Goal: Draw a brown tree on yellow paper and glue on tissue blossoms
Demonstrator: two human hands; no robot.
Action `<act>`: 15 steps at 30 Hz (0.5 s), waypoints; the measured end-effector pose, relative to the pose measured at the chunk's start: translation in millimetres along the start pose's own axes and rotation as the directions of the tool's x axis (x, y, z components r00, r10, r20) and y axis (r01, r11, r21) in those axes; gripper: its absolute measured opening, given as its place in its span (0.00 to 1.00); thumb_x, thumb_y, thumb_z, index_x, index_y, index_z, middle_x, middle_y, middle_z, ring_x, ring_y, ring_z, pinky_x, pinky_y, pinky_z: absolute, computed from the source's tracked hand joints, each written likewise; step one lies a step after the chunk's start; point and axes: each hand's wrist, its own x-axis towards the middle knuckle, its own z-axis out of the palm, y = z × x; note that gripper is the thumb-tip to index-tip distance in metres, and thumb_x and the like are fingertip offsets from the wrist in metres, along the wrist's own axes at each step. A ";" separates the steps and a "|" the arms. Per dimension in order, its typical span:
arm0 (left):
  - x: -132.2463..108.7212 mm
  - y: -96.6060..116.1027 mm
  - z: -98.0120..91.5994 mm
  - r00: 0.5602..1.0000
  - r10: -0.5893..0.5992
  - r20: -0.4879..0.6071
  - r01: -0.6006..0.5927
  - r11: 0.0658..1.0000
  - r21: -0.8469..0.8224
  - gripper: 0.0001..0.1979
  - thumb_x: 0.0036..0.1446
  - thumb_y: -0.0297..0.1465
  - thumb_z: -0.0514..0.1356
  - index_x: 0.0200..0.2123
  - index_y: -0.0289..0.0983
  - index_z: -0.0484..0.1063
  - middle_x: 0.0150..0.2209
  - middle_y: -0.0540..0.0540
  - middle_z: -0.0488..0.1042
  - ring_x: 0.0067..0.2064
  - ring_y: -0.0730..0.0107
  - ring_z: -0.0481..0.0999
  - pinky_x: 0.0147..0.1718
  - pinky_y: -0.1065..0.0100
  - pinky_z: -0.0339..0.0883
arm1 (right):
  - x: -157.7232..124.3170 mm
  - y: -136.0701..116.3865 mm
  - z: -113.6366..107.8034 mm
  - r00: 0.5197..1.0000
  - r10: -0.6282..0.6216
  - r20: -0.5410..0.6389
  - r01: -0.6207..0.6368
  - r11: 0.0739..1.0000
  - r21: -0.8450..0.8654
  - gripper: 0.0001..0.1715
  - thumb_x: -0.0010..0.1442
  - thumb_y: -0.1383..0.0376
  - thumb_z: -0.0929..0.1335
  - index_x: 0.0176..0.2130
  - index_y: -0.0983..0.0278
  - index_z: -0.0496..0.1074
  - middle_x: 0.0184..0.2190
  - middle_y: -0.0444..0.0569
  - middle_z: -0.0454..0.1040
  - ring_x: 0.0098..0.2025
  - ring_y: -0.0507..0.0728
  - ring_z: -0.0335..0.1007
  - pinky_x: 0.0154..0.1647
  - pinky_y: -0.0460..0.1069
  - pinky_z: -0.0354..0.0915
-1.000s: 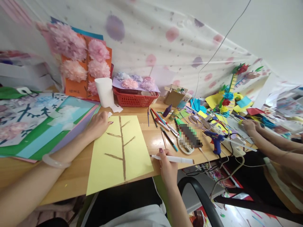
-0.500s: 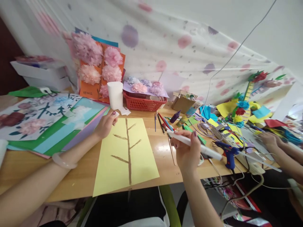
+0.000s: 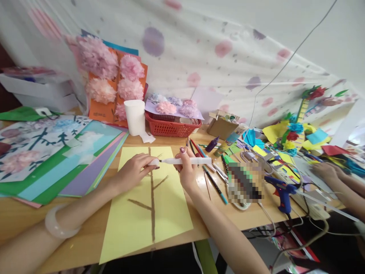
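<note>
A yellow sheet (image 3: 137, 217) with a brown tree trunk and branches drawn on it lies on the wooden table (image 3: 85, 239) in front of me. My right hand (image 3: 186, 171) grips a white marker (image 3: 185, 161) held level above the sheet. My left hand (image 3: 134, 171) is pinched on the cap (image 3: 154, 162) at the marker's left end. A pale bangle (image 3: 58, 226) sits on my left wrist.
Stacked coloured sheets and a flower picture (image 3: 42, 152) lie at left. At the back stand a white paper roll (image 3: 135, 117), a red basket (image 3: 171, 127) and a small cardboard box (image 3: 221, 125). Loose pens (image 3: 205, 160), a blue glue gun (image 3: 281, 192), cables and paper scraps crowd the right, where another person's hands (image 3: 327, 171) work.
My right hand brought the marker from the right over the yellow sheet. My left hand left the sheet's top corner and took hold of the marker's cap end.
</note>
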 end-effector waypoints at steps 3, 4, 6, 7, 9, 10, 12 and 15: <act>-0.3 4.3 -0.7 1.000 0.006 0.012 -0.005 1.000 -0.018 0.20 0.65 0.43 0.48 0.41 0.39 0.74 0.38 0.43 0.77 0.41 0.61 0.74 0.41 0.64 0.67 | 0.3 -0.2 -1.4 1.000 0.024 0.010 -0.023 0.999 -0.025 0.24 0.57 0.50 0.67 0.21 0.62 0.59 0.15 0.35 0.52 0.16 0.45 0.45 0.17 0.44 0.44; -0.5 5.6 -1.2 1.000 0.010 0.015 -0.010 1.000 -0.014 0.20 0.65 0.43 0.47 0.43 0.39 0.74 0.39 0.43 0.78 0.42 0.60 0.74 0.42 0.63 0.67 | 1.0 -0.5 -1.5 0.999 0.034 0.019 -0.033 0.999 -0.019 0.24 0.58 0.50 0.67 0.21 0.61 0.59 0.14 0.34 0.51 0.15 0.45 0.44 0.17 0.44 0.43; -1.0 7.7 -2.1 1.000 0.016 0.023 -0.016 1.000 0.010 0.21 0.65 0.43 0.46 0.47 0.40 0.73 0.42 0.42 0.78 0.45 0.58 0.74 0.45 0.61 0.67 | 2.4 -1.4 -1.8 0.998 0.049 0.045 -0.049 0.999 -0.004 0.24 0.58 0.50 0.66 0.21 0.61 0.58 0.13 0.33 0.50 0.14 0.45 0.42 0.16 0.44 0.43; -1.1 8.8 -2.4 1.000 0.013 0.025 -0.013 1.000 0.023 0.21 0.65 0.43 0.46 0.49 0.40 0.73 0.43 0.42 0.78 0.45 0.57 0.74 0.46 0.60 0.66 | 2.9 -2.1 -2.1 0.997 0.050 0.060 -0.051 0.999 0.001 0.24 0.58 0.50 0.66 0.21 0.61 0.58 0.13 0.33 0.50 0.14 0.45 0.42 0.16 0.44 0.43; -1.1 11.2 -2.5 0.999 -0.001 0.038 -0.001 0.999 0.044 0.22 0.65 0.43 0.46 0.52 0.40 0.71 0.45 0.41 0.78 0.47 0.56 0.74 0.47 0.58 0.66 | 3.4 -3.8 -3.3 0.995 0.041 0.086 -0.041 0.999 -0.009 0.24 0.58 0.50 0.67 0.21 0.61 0.59 0.12 0.33 0.50 0.14 0.46 0.43 0.16 0.44 0.43; -1.0 12.8 -2.2 0.999 -0.001 0.044 -0.001 0.999 0.052 0.21 0.65 0.42 0.46 0.52 0.41 0.71 0.45 0.41 0.78 0.47 0.55 0.74 0.47 0.57 0.66 | 3.4 -4.5 -3.9 0.995 0.034 0.097 -0.032 0.999 -0.020 0.24 0.58 0.50 0.67 0.21 0.61 0.59 0.12 0.33 0.51 0.15 0.46 0.44 0.17 0.44 0.44; -0.9 16.1 -1.3 0.998 0.022 0.063 -0.027 0.997 0.076 0.21 0.65 0.42 0.47 0.51 0.41 0.71 0.45 0.41 0.78 0.47 0.56 0.74 0.47 0.57 0.65 | 2.5 -4.7 -4.3 0.994 0.017 0.108 -0.013 0.999 -0.041 0.24 0.57 0.50 0.68 0.21 0.61 0.59 0.13 0.34 0.53 0.16 0.46 0.46 0.18 0.44 0.46; -1.7 19.7 0.6 0.993 0.057 0.104 -0.074 0.982 0.176 0.20 0.65 0.41 0.45 0.40 0.39 0.73 0.38 0.41 0.79 0.40 0.57 0.75 0.41 0.59 0.66 | -0.7 -0.2 -0.4 0.993 0.027 0.111 -0.024 0.999 -0.027 0.24 0.56 0.51 0.69 0.20 0.62 0.59 0.14 0.35 0.55 0.17 0.46 0.47 0.18 0.44 0.46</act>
